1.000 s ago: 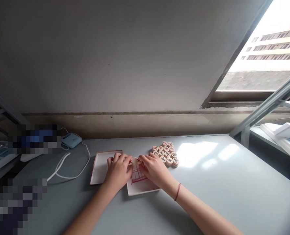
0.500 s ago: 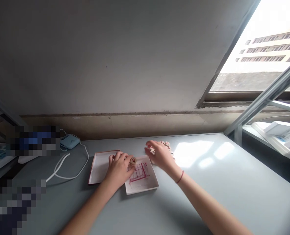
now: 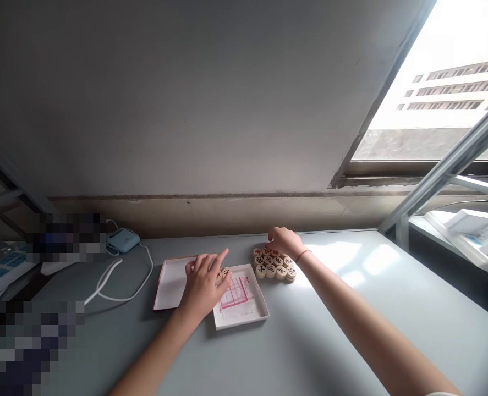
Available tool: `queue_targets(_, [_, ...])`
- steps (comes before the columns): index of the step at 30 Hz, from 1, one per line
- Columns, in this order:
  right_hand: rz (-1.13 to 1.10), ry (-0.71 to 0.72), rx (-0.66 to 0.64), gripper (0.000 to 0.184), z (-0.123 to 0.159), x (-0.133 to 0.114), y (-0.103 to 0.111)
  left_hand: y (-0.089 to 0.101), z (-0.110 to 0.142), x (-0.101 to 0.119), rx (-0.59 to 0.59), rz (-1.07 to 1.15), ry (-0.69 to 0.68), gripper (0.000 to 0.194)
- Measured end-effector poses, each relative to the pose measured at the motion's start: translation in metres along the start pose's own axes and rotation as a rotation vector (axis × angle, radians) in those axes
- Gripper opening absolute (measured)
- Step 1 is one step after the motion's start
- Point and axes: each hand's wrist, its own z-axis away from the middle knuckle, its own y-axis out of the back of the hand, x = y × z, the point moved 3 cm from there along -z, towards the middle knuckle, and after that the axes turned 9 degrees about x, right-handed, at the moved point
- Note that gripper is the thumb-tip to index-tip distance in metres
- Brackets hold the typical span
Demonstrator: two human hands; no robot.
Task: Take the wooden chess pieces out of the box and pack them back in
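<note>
My left hand (image 3: pixel 204 283) is over the white box (image 3: pixel 241 316) with pink grid lines drawn in it. Its fingers are apart, the index finger raised. Between index finger and thumb, two round wooden Chinese chess pieces (image 3: pixel 226 273) show in the box's far left corner. Beyond and right of that box, more Chinese chess pieces (image 3: pixel 270 270) stand in close rows, stacked, with red and black characters. My right hand (image 3: pixel 285 241) bends over their far side, fingers curled down. Its fingertips are partly hidden, so whatever they grip cannot be made out.
A second shallow box part (image 3: pixel 169 289) with a reddish edge lies left of the gridded box, partly under my left hand. Further left are a blue device (image 3: pixel 123 240), a white cable (image 3: pixel 151 264) and a power strip (image 3: pixel 2 269). A wall runs behind the table.
My left hand's index finger has lifted away from the piece, which now sits lower beside another. My right hand has moved right and back, uncovering the stacked pieces. The view has shifted slightly.
</note>
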Motion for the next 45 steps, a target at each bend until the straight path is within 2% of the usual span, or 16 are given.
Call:
queue_targets(4, [-0.047, -0.010, 0.037, 0.018, -0.004, -0.002, 0.007, 0.000, 0.000, -0.003, 0.027, 0.027, 0.008, 0.037])
queue_targets(7, [-0.127, 0.003, 0.136, 0.020, 0.010, -0.008, 0.018, 0.000, 0.000, -0.005, 0.033, 0.088, -0.023, 0.032])
queue_targets(9, [-0.268, 0.058, 0.185, 0.026, 0.032, -0.019, 0.021, 0.001, -0.001, -0.003, 0.032, 0.133, -0.046, 0.031])
queue_targets(10, [-0.490, 0.116, 0.188, 0.027, 0.045, -0.026, 0.020, 0.001, -0.002, -0.001, 0.028, 0.152, -0.057, 0.031])
queue_targets(12, [-0.847, 0.203, 0.046, 0.027, 0.073, -0.042, 0.013, 0.001, -0.005, 0.006, 0.006, 0.194, -0.084, 0.033])
queue_targets(14, [-1.045, 0.247, -0.043, 0.026, 0.096, -0.053, 0.005, 0.000, -0.008, 0.014, -0.027, 0.244, -0.105, 0.036])
queue_targets(17, [-1.210, 0.202, -0.055, 0.029, 0.111, -0.058, -0.005, -0.002, -0.012, 0.023, -0.062, 0.296, -0.106, 0.030])
queue_targets(21, [-1.299, 0.156, -0.040, 0.039, 0.105, -0.050, -0.019, -0.005, -0.014, 0.023, -0.077, 0.267, -0.074, 0.022])
queue_targets(26, [-1.189, 0.166, 0.146, 0.027, 0.097, -0.040, -0.030, -0.011, -0.016, 0.021, -0.142, 0.211, -0.011, 0.010])
queue_targets(30, [-1.009, 0.296, 0.343, 0.015, 0.100, -0.042, -0.026, -0.016, -0.016, 0.022, -0.179, 0.179, -0.016, 0.008])
queue_targets(34, [-0.848, 0.438, 0.499, 0.020, 0.106, -0.047, -0.019, -0.019, -0.014, 0.021, -0.155, 0.110, -0.092, 0.013])
queue_targets(38, [-0.694, 0.512, 0.524, 0.026, 0.109, -0.049, -0.021, -0.019, -0.012, 0.014, -0.123, 0.031, -0.100, 0.007])
queue_targets(43, [-0.502, 0.609, 0.486, 0.008, 0.111, -0.055, -0.026, -0.022, -0.007, 0.003, -0.163, 0.012, -0.031, 0.029])
queue_targets(45, [-0.431, 0.652, 0.474, 0.006, 0.112, -0.057, -0.027, -0.024, -0.005, 0.002, -0.194, 0.022, -0.012, 0.031])
